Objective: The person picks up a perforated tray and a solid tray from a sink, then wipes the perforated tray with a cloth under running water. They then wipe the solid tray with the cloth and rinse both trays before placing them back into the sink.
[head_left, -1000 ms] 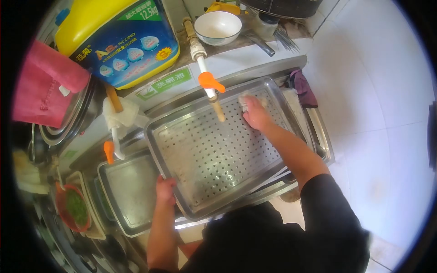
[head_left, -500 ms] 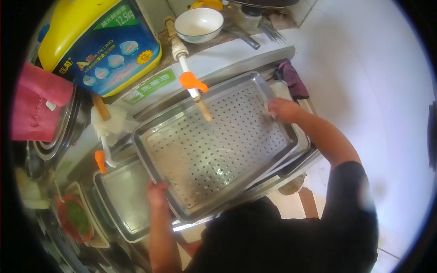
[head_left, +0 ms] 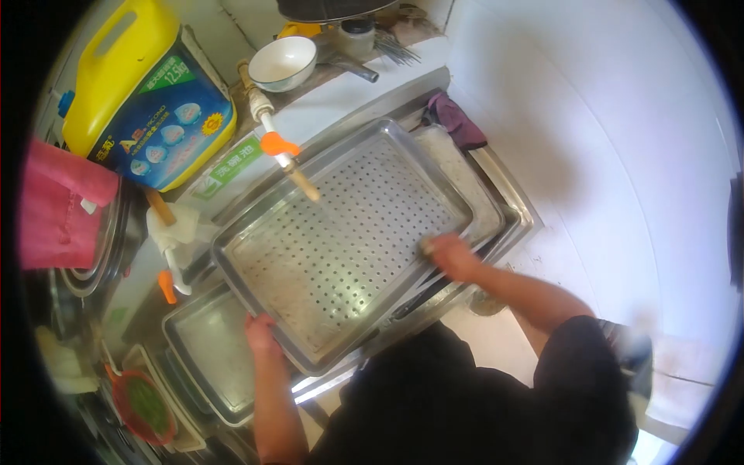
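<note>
Perforated tray point(head_left: 349, 232), rim pinched by the left hand point(head_left: 262, 335); right hand point(head_left: 453, 257) curled around a wad point(head_left: 426, 246), elbow bent

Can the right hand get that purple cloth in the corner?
Probably yes. The purple cloth lies uncovered past the holey tray, and nothing tall stands between. But the right hand seems to hold a small scrubber.

A yellow jug point(head_left: 128, 66) with a blue label stands at the upper left of the frame. A pink cloth point(head_left: 62, 205) hangs below it, at the left edge. A white bowl point(head_left: 271, 76) sits at upper centre, left of a lidded jar point(head_left: 356, 40). A red basket point(head_left: 118, 395) at lower left contains green material point(head_left: 147, 404).
</note>
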`<state>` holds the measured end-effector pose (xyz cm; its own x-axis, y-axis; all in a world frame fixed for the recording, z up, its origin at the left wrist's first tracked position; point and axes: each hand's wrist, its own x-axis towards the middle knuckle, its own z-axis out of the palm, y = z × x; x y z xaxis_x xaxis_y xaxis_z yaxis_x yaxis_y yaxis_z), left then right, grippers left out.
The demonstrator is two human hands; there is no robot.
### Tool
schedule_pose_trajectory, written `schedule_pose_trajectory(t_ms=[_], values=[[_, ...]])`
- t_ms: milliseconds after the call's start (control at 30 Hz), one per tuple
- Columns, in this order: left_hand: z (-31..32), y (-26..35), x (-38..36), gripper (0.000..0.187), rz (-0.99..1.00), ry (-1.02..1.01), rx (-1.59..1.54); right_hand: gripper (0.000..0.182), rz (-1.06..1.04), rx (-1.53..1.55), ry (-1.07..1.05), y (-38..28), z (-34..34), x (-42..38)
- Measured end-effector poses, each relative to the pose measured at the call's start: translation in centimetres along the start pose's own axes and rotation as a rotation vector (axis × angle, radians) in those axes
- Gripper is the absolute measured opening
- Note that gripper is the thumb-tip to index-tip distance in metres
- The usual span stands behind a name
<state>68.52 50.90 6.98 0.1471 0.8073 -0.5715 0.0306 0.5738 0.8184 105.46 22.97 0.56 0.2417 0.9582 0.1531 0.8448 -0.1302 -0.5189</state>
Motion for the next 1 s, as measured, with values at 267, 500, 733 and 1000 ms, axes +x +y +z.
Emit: schedule_pose_trajectory(t_ms=[267, 500, 733, 1000], values=[[-1.0, -0.3, 0.9, 0.051, 0.028, 0.012, 0.06, 0.054, -0.318, 0.221, -0.314, -9.7, 2.2, 1.1], [-1.2, -0.6, 1.1, 0.054, 0.037, 0.14, 0.025, 0.042, -0.023, -0.366, -0.443, 6.6, -6.4, -0.5], [-0.8, 1.1, 0.2, 0.049, -0.07, -0.005, 0.0, 0.034, 0.411, -0.045, 0.014, 7.2, -10.6, -0.7], [-4.3, -0.1, 1.4, 0.048, -0.096, -0.12, 0.029, 0.039, 1.056, 0.888, 0.115, 4.3, -14.4, 4.0]])
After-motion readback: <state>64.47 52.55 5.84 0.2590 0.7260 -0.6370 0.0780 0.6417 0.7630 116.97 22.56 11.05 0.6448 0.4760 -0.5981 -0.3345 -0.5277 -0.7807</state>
